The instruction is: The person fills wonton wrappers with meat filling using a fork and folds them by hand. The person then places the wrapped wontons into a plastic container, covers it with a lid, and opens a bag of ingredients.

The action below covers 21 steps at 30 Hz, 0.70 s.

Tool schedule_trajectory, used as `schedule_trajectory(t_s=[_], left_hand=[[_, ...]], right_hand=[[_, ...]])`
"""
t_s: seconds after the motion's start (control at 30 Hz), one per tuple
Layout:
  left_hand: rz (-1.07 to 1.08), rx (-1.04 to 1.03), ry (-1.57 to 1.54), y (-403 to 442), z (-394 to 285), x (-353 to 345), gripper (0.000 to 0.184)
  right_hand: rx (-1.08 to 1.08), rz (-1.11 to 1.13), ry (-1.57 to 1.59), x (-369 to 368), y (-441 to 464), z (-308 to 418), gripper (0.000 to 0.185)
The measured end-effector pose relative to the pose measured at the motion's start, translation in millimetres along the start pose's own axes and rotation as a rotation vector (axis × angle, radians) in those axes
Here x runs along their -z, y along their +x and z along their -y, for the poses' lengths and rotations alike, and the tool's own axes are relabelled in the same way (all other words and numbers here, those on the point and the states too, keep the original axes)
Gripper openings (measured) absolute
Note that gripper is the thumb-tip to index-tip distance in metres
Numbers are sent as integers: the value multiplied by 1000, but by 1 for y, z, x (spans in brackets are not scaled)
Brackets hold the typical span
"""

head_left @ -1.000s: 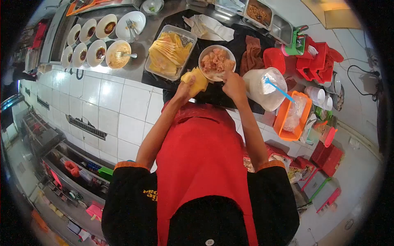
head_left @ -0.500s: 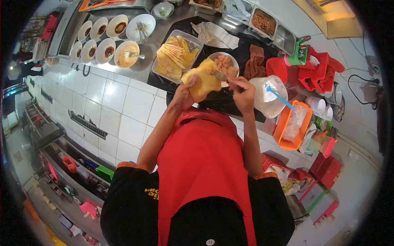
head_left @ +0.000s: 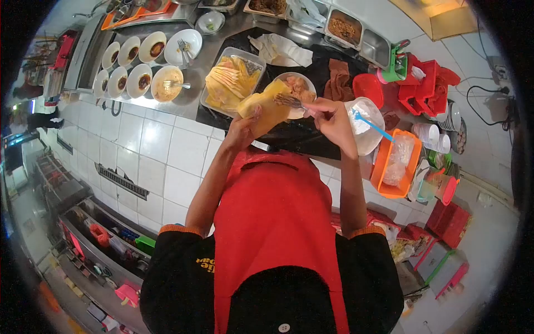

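My left hand (head_left: 242,130) grips a yellow dough wrapper (head_left: 265,109), a thin sheet that lies over the fingers. My right hand (head_left: 336,121) is closed around the handle of a fork (head_left: 288,101), whose tines rest at the wrapper's upper right edge. Just behind the fork is a white bowl of pinkish minced filling (head_left: 299,85). To the left, a clear tray (head_left: 256,59) holds a fanned stack of more yellow wrappers (head_left: 229,80).
White bowls with dark sauce (head_left: 143,82) and a plate with forks (head_left: 183,47) stand at left. Behind lie a white cloth (head_left: 282,50) and a brown cloth (head_left: 338,82). At right are a white tub with a blue spoon (head_left: 365,131) and an orange basket (head_left: 382,181).
The right hand has turned, and the fork now lies flatter, its tines farther left over the wrapper's edge. The left hand and wrapper have shifted slightly left and down.
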<state>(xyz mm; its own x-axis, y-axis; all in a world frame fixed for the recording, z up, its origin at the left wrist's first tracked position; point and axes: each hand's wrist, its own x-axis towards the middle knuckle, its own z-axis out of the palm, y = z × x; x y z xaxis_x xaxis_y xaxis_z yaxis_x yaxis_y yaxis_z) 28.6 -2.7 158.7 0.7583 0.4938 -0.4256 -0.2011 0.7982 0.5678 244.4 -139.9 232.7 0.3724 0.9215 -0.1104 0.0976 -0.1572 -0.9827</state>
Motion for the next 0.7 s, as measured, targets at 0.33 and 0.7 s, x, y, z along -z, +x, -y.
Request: schedule_trajectory(t_s=[0.33, 0.7], left_hand=[[74, -48, -305, 6, -18, -12, 53], [-5, 53, -10, 29, 40, 18, 48]], right_hand=[[90, -96, -148, -3, -4, -28, 24], [222, -194, -523, -60, 10, -39, 32]])
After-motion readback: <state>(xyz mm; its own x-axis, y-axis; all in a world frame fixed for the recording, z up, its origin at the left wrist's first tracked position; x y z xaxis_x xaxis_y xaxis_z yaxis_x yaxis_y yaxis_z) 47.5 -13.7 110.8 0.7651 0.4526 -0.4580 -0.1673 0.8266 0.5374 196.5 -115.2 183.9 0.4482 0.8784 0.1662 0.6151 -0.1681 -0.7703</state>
